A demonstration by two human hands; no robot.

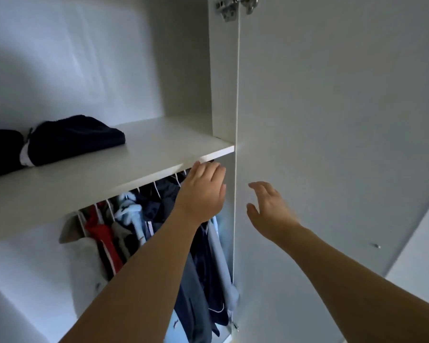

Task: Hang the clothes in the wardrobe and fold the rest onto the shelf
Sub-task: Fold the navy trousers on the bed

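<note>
Her left hand [201, 191] reaches under the shelf [144, 157] above the hanging clothes [139, 219], fingers together, their grip hidden. The right hand [270, 209] hovers beside the door [332, 120], fingers spread and empty.

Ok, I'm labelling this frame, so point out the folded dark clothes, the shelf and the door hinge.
Folded dark clothes [74, 139]: head view, middle of the right-hand bundle.
Shelf [159, 147]: head view, bare top surface right of the clothes.
Door hinge [235, 4]: head view, metal plate at the top edge.

Both bare forearms extend upward toward 12 o'clock. Left hand [201, 191], back facing the camera, fingers curled forward at 12 o'clock. Right hand [268, 209], at 3 o'clock of it, fingers spread, empty.
</note>
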